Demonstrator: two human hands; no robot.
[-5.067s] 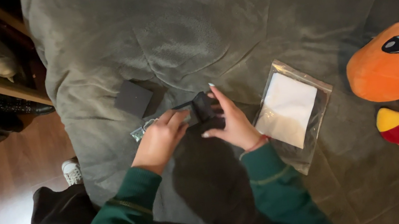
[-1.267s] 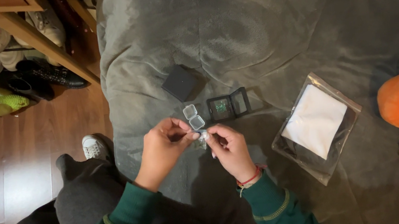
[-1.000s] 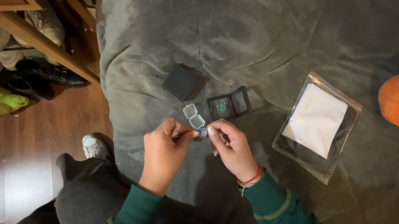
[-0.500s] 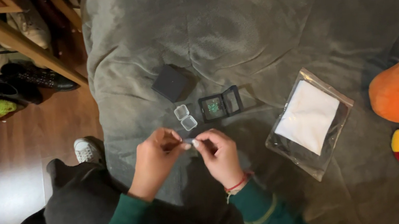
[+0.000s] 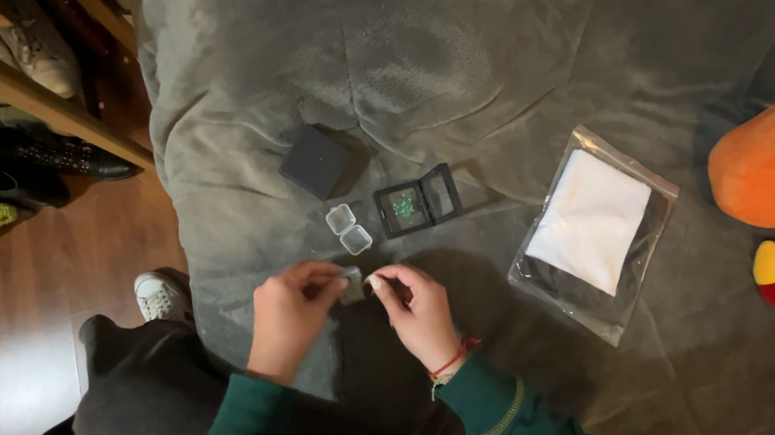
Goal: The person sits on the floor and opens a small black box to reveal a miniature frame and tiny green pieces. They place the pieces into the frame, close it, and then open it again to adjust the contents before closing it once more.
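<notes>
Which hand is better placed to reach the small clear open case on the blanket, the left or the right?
Probably the left hand. The small clear case lies just above it on the grey blanket. The right hand sits slightly further right; both pinch a small item between them.

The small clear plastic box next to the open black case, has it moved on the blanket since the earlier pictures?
No. The small clear plastic box lies open just left of the open black case, as before; only the camera shifted.

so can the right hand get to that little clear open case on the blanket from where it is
Probably yes. The small clear case lies open on the grey blanket just beyond the right hand, with nothing between them, though its fingers and the left hand already pinch a small item.
</notes>
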